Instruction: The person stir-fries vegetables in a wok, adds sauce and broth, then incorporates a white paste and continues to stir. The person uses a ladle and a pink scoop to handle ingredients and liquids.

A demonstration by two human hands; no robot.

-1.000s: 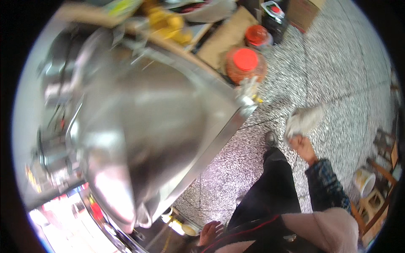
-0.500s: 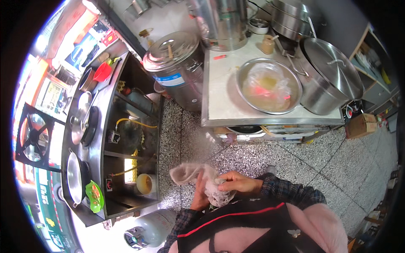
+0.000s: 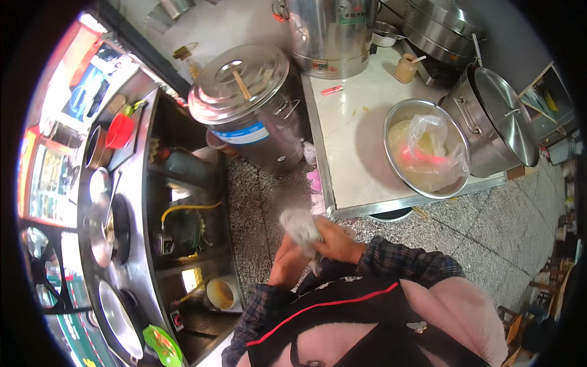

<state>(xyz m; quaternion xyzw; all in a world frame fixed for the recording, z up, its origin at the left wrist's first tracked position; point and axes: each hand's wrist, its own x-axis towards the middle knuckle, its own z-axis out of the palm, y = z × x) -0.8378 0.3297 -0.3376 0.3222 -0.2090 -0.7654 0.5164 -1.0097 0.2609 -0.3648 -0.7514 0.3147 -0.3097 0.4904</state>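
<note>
A whitish cloth rag (image 3: 298, 224) is bunched up between my two hands in front of my apron (image 3: 361, 293), above the speckled floor. My left hand (image 3: 287, 260) closes on it from the left and below. From the right, my right hand (image 3: 338, 240) wraps over it with bent fingers. Part of the rag sticks out past the far side of my fingers, and a loose end hangs below them. Where the hands meet, the fingertips are partly hidden by the cloth.
A steel-edged table (image 3: 361, 165) stands ahead right, bearing a metal basin (image 3: 391, 162) with a plastic bag, beside a large lidded pot (image 3: 489, 147). Ahead left is a tall lidded steel drum (image 3: 263, 147). A stove counter (image 3: 143, 244) with woks runs along the left.
My hands and the rag have moved forward, closer to the table's corner. The rag is gathered tighter, where before it spread out to the left. The whole view has shifted and tilted.
</note>
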